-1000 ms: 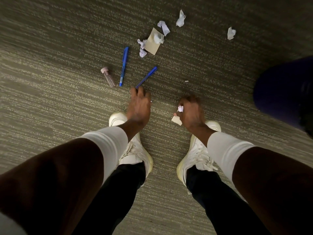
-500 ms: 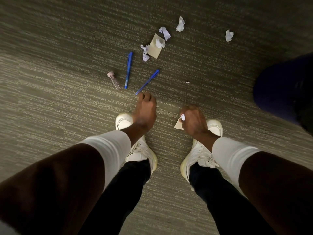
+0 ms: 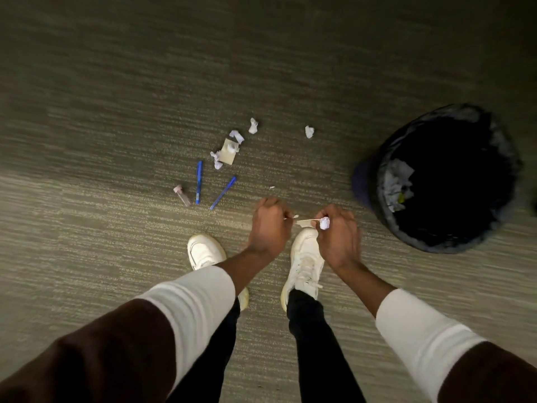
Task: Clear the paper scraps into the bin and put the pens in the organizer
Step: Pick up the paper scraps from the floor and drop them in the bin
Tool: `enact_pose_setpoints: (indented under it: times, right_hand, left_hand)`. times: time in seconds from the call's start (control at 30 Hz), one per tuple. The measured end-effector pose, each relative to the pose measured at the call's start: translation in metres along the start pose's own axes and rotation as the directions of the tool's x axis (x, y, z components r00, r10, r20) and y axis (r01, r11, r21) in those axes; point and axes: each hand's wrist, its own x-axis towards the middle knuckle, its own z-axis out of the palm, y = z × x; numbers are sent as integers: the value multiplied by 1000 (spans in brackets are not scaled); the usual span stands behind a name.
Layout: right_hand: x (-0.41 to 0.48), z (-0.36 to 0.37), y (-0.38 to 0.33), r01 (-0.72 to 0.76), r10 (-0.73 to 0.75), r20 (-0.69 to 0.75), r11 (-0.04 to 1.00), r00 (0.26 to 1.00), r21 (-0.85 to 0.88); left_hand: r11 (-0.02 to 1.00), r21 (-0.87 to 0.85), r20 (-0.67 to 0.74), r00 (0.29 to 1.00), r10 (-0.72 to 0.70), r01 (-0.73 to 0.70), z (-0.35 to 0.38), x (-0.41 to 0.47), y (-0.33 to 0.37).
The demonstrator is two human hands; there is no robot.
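On the carpet (image 3: pixel 116 257): two pens (image 3: pixel 198 181), six crumpled scraps (image 3: pixel 253 125).

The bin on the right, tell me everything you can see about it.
The bin is round and dark, lined with a black plastic bag folded over its rim. It stands upright on the carpet, to the right of the person's right hand, apart from it. Its mouth is open, seen from above. Inside, against the left wall, lie crumpled pale papers with a small yellowish bit; the rest is too dark to make out.
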Motion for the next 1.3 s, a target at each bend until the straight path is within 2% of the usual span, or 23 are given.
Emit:
enact_pose_setpoints:
  times: [0.1, 0.23, 0.33, 0.47, 0.67, 0.77, 0.9, 0.97, 1.1, 1.2, 1.3]
  right_hand:
    - [-7, -56, 0, -17, 20, -75, 999, 997, 31]
    - [-6, -121, 20, -83, 94, -225, 995, 970, 61]
    - [5, -156, 49, -185, 191, -282, 982, 940, 48]
    - [26, -186, 91, -318, 312, -255, 948, 915, 20]
    - [42, -208, 114, -343, 337, -230, 939, 913, 14]
    - [40, -209, 112, -331, 320, -200, 943, 926, -24]
    - [34, -204, 98, -285, 283, -177, 958, 942, 17]
    - [33, -197, 88, -208, 210, -218, 978, 953, 29]
    - [42, -171, 56, 41, -22, -243, 996, 970, 73]
    - [56, -147, 21, 153, -140, -151, 985, 979, 81]
    - [79, -115, -10, 168, -168, 44, 986, 985, 24]
  left_hand:
    - [996, -92, -9, 1000, -5, 4, -12, 6, 66]
    - [977, -203, -50, 997, 58, -67, -19, 14, 147]
    - [961, -263, -26, 997, 79, -83, -12, 21, 198]
    - [953, -284, 4, 994, 109, -104, 7, 32, 252]
    - [958, -229, 73, 978, 196, -174, 31, 44, 291]
    - [961, -210, 103, 973, 207, -182, 34, 42, 292]
    - [978, -185, 140, 982, 126, -99, 34, 41, 271]
    - [980, -186, 136, 986, 96, -70, 30, 44, 254]
    - [987, -160, 96, 995, -9, 24, 13, 58, 202]
    - [990, -100, 117, 989, -91, 103, -2, 65, 145]
    - [984, -7, 111, 978, -176, 177, -18, 73, 86]
